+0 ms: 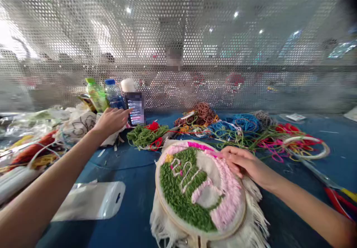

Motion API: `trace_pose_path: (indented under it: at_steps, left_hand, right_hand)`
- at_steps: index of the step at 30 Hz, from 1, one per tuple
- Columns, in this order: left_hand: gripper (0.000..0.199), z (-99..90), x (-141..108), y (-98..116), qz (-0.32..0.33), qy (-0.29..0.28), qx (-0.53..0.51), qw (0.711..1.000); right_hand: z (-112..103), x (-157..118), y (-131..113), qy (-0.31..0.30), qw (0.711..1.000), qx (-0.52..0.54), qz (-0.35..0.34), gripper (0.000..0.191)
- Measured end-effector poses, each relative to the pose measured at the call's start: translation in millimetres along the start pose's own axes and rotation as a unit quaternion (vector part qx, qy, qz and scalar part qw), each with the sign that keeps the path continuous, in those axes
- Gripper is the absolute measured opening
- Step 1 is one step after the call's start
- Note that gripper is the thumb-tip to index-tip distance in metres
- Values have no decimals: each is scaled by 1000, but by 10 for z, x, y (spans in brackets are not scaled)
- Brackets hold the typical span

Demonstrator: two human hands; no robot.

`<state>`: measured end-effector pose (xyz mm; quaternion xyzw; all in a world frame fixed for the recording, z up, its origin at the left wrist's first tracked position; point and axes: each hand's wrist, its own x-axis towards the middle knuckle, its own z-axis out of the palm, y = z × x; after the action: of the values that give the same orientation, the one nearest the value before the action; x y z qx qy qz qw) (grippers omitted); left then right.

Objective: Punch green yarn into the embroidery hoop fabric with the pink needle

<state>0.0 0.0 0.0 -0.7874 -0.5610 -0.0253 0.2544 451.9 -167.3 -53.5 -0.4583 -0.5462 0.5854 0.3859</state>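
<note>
My left hand (115,119) reaches to the back with the index finger stretched out at the screen of a phone (135,108), which stands upright. It holds nothing. My right hand (242,163) lies over the upper right rim of a round embroidery hoop (245,210), fingers pressed together at the stitching. A magenta strand meets the fingertips; what lies between them is hidden. Stretched in the hoop is white fabric (210,166) with frayed edges. It carries green yarn (178,196), a pink yarn band (230,203), white curving lines and a small yellow patch.
Yarn tangles in brown (205,112), blue (242,125) and green (146,134) lie along the back. Bottles (96,93) stand by the phone. A plastic pouch (92,201) lies left, another hoop (323,149) and scissors (320,173) right. Perforated metal panel (178,28) rises behind.
</note>
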Motion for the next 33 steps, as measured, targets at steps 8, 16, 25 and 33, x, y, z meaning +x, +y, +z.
trace_pose_path:
  at_steps: [8, 16, 25, 33]
  left_hand:
    - [36, 17, 46, 60, -65, -14, -12, 998]
    - [54, 84, 39, 37, -66, 17, -6, 998]
    - [49, 117, -46, 42, -26, -35, -31, 999]
    - [42, 239, -165, 29, 1, -126, -70, 990]
  right_hand:
    - [-1, 15, 16, 7, 1000, -2, -10, 35]
    - [-17, 36, 63, 15, 1000, 20, -19, 30]
    - [-30, 14, 58, 9, 1000, 21, -13, 33]
    - [3, -33, 50, 9, 999, -45, -11, 38]
